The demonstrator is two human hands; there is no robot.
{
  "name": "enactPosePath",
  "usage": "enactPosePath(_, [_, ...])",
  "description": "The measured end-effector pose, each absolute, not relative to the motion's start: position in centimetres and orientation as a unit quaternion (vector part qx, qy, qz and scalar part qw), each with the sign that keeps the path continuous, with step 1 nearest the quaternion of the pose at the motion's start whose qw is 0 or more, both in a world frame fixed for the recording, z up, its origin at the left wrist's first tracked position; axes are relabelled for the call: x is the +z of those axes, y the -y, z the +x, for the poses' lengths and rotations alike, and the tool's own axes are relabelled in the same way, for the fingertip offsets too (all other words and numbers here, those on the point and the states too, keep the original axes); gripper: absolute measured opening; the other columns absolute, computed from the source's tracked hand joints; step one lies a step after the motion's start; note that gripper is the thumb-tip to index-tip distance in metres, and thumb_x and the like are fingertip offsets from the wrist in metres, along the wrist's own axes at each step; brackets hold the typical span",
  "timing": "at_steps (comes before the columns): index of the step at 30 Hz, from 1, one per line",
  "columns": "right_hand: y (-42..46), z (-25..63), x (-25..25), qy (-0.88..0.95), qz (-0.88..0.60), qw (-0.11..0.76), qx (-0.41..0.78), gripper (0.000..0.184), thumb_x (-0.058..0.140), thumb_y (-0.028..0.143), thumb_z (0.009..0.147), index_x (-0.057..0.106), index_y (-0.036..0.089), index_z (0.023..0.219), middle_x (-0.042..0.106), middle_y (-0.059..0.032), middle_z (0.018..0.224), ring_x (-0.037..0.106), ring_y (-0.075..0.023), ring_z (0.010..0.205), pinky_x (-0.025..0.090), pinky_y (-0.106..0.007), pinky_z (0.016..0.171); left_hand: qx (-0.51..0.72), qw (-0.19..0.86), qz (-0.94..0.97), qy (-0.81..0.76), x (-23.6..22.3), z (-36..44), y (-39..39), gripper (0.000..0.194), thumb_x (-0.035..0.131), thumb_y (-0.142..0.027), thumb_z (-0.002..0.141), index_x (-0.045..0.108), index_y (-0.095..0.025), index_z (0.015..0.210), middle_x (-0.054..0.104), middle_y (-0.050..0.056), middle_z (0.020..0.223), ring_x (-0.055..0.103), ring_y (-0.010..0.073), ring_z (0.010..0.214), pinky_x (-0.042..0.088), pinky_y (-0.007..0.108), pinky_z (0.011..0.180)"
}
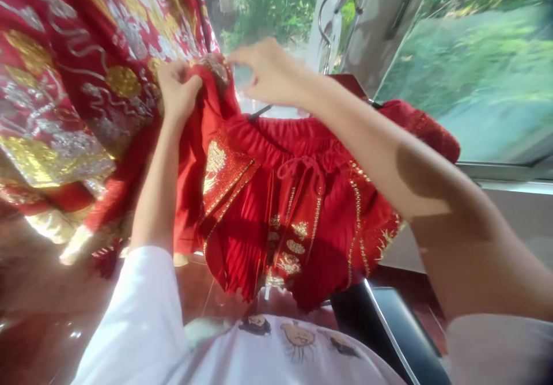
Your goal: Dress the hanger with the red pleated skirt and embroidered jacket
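Closest to you is the white shirt (298, 339) with its printed figures and, low on the right, a black panel (354, 310) with a pale edge. Just beyond hangs the red garment (298, 200), its gathered waistband tied in a drawstring bow (302, 169), gold-trimmed flaps lying over the pleats; you cannot tell from here whether it is one piece or several layers. Your left hand (177, 94) is pinched closed on red cloth at the garment's left end. Your right hand (268, 74) has thumb and forefinger spread, nothing between them; blur hides whether the forefinger touches the embroidered patch (216, 67). A dark hanger bar (260, 112) shows behind the waistband. Pulling hard on that one pinched end could tilt the hanger and let the cloth slide off. Your right forearm, lying across the view of the waistband, could drag the bow loose. Raised trim might snag on the sequinned robe (123, 79) close by. Farther off are a metal hook (324, 33) and the window (268, 4)
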State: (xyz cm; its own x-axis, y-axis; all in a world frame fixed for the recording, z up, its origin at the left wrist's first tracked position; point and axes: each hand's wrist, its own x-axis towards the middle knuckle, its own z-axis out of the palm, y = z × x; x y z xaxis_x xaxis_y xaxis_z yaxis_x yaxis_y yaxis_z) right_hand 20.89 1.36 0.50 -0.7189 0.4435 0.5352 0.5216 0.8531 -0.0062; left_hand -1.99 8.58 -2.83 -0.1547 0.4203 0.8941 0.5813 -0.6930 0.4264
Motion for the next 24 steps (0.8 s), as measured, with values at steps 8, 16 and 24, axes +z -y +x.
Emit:
enactPosePath(8, [-5.9, 21.4, 3.1, 0.969, -0.176, 0.081, -0.154, 0.099, 0.073, 0.01, 0.069, 0.02, 0.017, 0.153, 0.038, -0.0117, 0.147, 0.039, -0.0281, 0.133, 0.031, -0.041, 0.111, -0.616, -0.148, -0.709, 0.31, -4.8, 1.6, -13.0, 0.021, 0.057, -0.039, 0.075, 0.054, -0.023, 0.061, 0.049, 0.001, 0.059, 0.056, 0.018, 0.068, 0.045, 0.031, 0.061])
enactPosePath(16, [-5.5, 21.4, 2.2, 0.863, -0.389, 0.128, -0.297, 0.033, 0.053, 0.01, 0.08, 0.069, 0.011, 0.109, 0.065, -0.018, 0.109, 0.062, -0.039, 0.105, 0.05, -0.05, 0.082, -0.618, -0.044, -0.647, 0.445, -5.2, 2.6, -12.6, 0.019, 0.051, -0.022, 0.084, 0.054, -0.016, 0.066, 0.043, -0.003, 0.057, 0.045, 0.0087, 0.066, 0.039, 0.022, 0.063])
enactPosePath(24, [-5.0, 20.8, 3.1, 0.786, -0.517, 0.164, -0.296, 0.038, 0.063, 0.007, 0.073, 0.065, 0.002, 0.111, 0.062, -0.0222, 0.113, 0.058, -0.0369, 0.114, 0.051, -0.048, 0.09, -0.577, 0.317, -0.549, 0.515, -4.9, -1.1, -0.5, 0.006, 0.053, -0.02, 0.08, 0.058, -0.022, 0.082, 0.056, 0.002, 0.079, 0.057, 0.0211, 0.08, 0.04, 0.038, 0.077])
